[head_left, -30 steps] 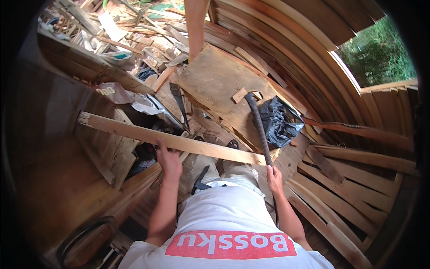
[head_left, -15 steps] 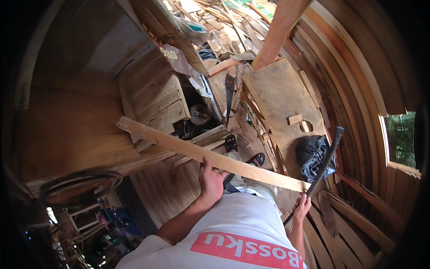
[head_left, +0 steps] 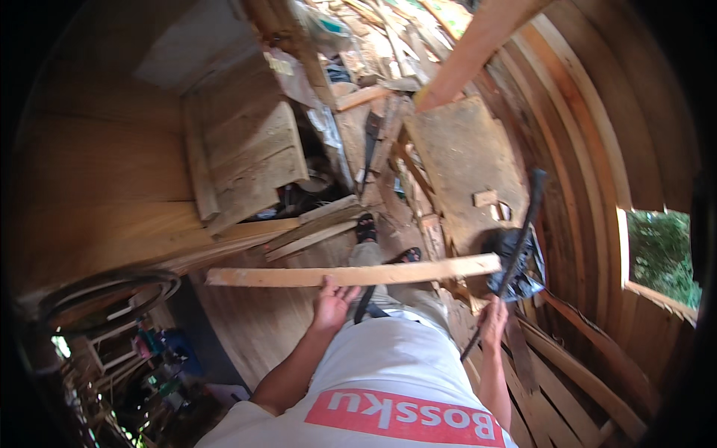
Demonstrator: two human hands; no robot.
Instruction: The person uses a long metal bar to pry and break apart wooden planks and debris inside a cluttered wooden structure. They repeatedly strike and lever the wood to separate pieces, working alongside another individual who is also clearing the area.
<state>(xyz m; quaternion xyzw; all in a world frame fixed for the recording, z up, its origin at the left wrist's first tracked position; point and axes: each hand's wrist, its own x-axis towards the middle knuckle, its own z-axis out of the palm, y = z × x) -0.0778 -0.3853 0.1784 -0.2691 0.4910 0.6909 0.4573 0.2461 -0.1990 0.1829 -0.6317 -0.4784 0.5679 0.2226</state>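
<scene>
A long, narrow wooden plank (head_left: 403,274) lies crosswise in front of my body, nearly level. My left hand (head_left: 331,305) grips its lower edge left of the middle; some of the fingers are hidden by it. A dark, slender bar (head_left: 520,246) with a slightly bent upper end slants up from my right hand (head_left: 492,321), whose fingers are wrapped round it. The plank's right end stops just short of the bar, above my right hand and apart from it.
A worn wooden board (head_left: 463,157) carries a small wood block (head_left: 485,198) and a black plastic bag (head_left: 515,257). A handsaw (head_left: 370,145) lies beyond my feet among scrap wood. To the left are a wooden cabinet (head_left: 254,172) and coiled black hoops (head_left: 108,295). Upright planks line the right wall.
The plank has swung from slanting down rightward to nearly level, its right end rising away from my right hand. The bar and both hands have shifted slightly left in the view.
</scene>
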